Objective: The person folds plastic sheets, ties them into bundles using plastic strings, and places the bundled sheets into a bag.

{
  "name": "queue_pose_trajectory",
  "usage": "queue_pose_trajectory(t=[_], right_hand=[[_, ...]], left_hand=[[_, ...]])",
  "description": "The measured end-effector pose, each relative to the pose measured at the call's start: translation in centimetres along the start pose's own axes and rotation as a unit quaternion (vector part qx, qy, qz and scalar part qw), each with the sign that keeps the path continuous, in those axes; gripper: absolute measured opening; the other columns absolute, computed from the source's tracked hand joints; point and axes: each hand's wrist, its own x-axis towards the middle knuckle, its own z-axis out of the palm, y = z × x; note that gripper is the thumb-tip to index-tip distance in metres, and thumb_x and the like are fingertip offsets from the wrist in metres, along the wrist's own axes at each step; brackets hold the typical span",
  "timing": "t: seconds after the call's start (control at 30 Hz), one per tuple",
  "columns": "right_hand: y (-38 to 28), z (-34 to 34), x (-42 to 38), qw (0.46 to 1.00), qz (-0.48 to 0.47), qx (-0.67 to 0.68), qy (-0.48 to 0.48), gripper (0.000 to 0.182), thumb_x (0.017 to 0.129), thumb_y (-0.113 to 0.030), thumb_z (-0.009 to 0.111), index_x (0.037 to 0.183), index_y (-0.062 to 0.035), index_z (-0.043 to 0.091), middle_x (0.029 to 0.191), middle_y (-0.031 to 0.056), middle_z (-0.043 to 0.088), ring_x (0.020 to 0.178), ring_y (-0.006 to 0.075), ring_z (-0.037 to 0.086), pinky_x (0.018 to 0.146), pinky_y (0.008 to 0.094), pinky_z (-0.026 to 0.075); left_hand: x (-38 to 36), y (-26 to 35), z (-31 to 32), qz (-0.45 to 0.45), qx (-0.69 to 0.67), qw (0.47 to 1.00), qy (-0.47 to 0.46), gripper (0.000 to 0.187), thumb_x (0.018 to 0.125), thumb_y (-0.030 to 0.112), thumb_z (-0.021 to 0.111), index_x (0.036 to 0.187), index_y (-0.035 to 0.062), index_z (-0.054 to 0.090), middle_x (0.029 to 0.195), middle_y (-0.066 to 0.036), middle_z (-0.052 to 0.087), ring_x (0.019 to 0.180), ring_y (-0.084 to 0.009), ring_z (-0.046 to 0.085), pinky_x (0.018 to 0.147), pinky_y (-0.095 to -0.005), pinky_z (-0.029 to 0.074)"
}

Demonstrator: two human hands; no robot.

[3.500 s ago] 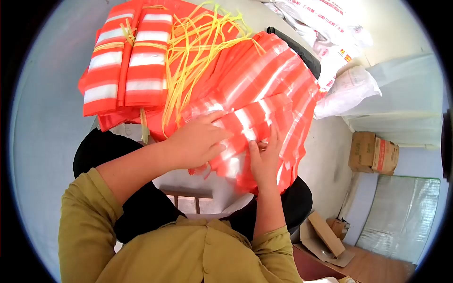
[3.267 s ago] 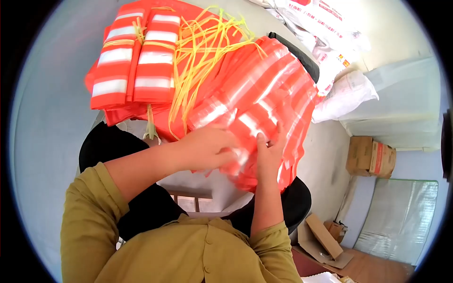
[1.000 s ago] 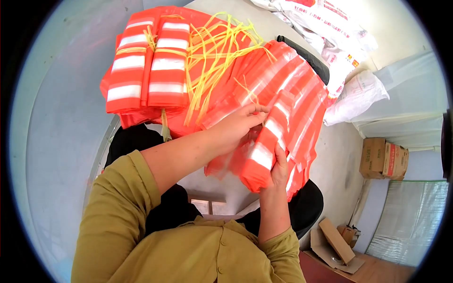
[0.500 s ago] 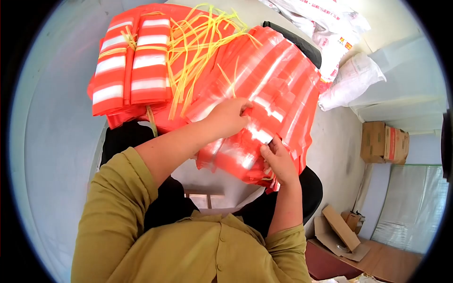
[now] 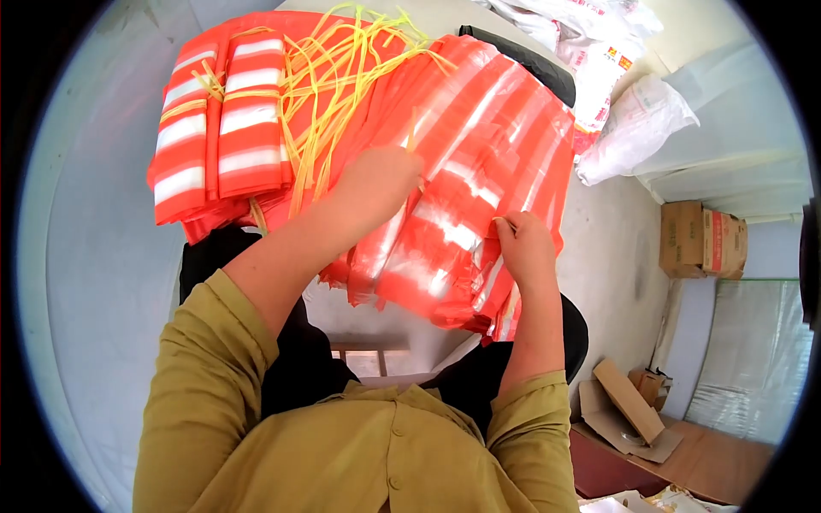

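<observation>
Red-and-white striped plastic bags [image 5: 453, 229] lie in a fanned, glossy layer across my lap and the surface before me. My left hand [image 5: 383, 178] is closed at the left side of the top bag, its fingertips partly hidden behind the hand. At the right side my right hand [image 5: 525, 243] pinches the edge of the thin plastic between thumb and fingers. The bag spreads between both hands. Yellow tie strips [image 5: 329, 94] lie loose in a tangle beyond my left hand.
Two folded bundles of striped bags [image 5: 250, 128], tied with yellow strips, sit at the left. A black roll or bundle [image 5: 526, 64] lies behind the fanned bags. White printed sacks [image 5: 637, 120] stand at the back right, with cardboard boxes [image 5: 701, 239] farther right.
My left hand has moved left and slightly up. My right hand has moved right and up, so the hands are farther apart. The view has shifted slightly.
</observation>
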Motion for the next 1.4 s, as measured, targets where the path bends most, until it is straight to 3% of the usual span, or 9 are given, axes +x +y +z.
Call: queue_pose_trajectory(t=[0.17,0.27,0.47,0.57,0.67,0.93,1.2,1.3,1.4], right_hand=[[2.8,-1.4,-1.0,0.975,0.122,0.144,-0.117,0.028,0.102,-0.022,0.059,0.092,0.0005,0.071,0.079,0.0085,0.071,0.077,0.0209,0.066,0.077,0.0373,0.05],[5.4,-2.0,-2.1,0.927,0.171,0.309,-0.127,0.03,0.105,-0.022,0.056,0.093,0.0015,0.07,0.099,0.0072,0.077,0.087,0.0152,0.065,0.082,0.0346,0.05],[0.2,-2.5,-1.9,0.85,0.04,0.525,-0.029,0.043,0.112,-0.026,0.045,0.124,0.0069,0.069,0.134,0.0171,0.069,0.112,0.0208,0.064,0.112,0.0371,0.046],[-1.8,-0.9,-0.1,0.788,-0.061,0.61,-0.059,0.052,0.112,-0.031,0.038,0.136,0.0077,0.064,0.133,0.0175,0.067,0.116,0.0233,0.064,0.118,0.0404,0.043],[-4.8,0.3,1.4,0.826,0.0,0.56,-0.056,0.057,0.112,-0.033,0.033,0.138,0.0088,0.061,0.131,0.0153,0.067,0.115,0.0233,0.063,0.116,0.0406,0.044],[-7.4,1.4,2.3,0.832,-0.06,0.531,-0.149,0.067,0.081,0.004,0.057,0.147,0.0008,0.056,0.112,0.0009,0.057,0.106,0.0116,0.055,0.09,0.028,0.048],[-7.0,4.3,2.7,0.886,-0.068,0.454,-0.062,0.022,0.105,-0.008,0.058,0.123,-0.0002,0.067,0.104,0.0045,0.067,0.098,0.0118,0.062,0.084,0.0301,0.052],[-7.4,4.2,2.3,0.883,-0.035,0.464,-0.057,0.018,0.111,-0.012,0.053,0.111,0.0,0.067,0.093,-0.0014,0.066,0.081,0.0065,0.058,0.072,0.0245,0.048],[-6.7,4.5,2.4,0.886,-0.038,0.46,-0.05,0.022,0.113,-0.014,0.05,0.111,-0.0004,0.067,0.09,-0.0024,0.065,0.077,0.0054,0.056,0.069,0.024,0.046]], left_hand=[[0.2,-0.2,-1.8,-0.012,0.021,0.999,0.032,0.023,0.098,0.027,0.065,0.1,0.0047,0.07,0.092,-0.019,0.07,0.093,-0.0397,0.069,0.081,-0.0517,0.053],[0.4,0.4,-3.5,-0.051,0.013,0.998,0.027,0.023,0.098,0.027,0.066,0.1,0.0047,0.07,0.092,-0.018,0.071,0.092,-0.0389,0.069,0.081,-0.0507,0.053],[0.7,0.9,-3.6,-0.022,-0.055,0.996,0.072,0.019,0.097,0.023,0.068,0.099,0.0048,0.071,0.092,-0.017,0.072,0.09,-0.0364,0.07,0.08,-0.0482,0.054],[1.2,1.6,-3.3,0.032,-0.05,0.996,0.072,0.016,0.096,0.021,0.069,0.1,0.0061,0.072,0.092,-0.015,0.073,0.09,-0.0353,0.07,0.079,-0.047,0.055],[1.3,2.1,-2.9,0.086,-0.057,0.991,0.082,0.014,0.096,0.02,0.068,0.102,0.0075,0.072,0.094,-0.013,0.074,0.09,-0.0344,0.071,0.079,-0.0461,0.055],[1.6,3.1,-2.6,0.132,-0.143,0.979,0.066,0.014,0.096,0.018,0.064,0.1,0.0084,0.074,0.097,-0.011,0.075,0.093,-0.0329,0.071,0.081,-0.0471,0.056],[1.5,3.1,-2.3,0.206,-0.165,0.961,0.087,0.025,0.091,0.014,0.067,0.115,0.0081,0.07,0.098,-0.012,0.075,0.092,-0.0349,0.071,0.082,-0.0465,0.056],[1.3,4.0,-2.4,0.144,-0.321,0.926,0.139,0.056,0.089,0.01,0.068,0.144,0.0122,0.056,0.092,-0.012,0.072,0.089,-0.0302,0.069,0.085,-0.0425,0.055],[1.1,4.0,-3.2,0.034,-0.281,0.959,0.008,0.079,0.09,0.01,0.067,0.16,0.0125,0.031,0.099,-0.016,0.074,0.094,-0.0364,0.072,0.083,-0.0453,0.056]])
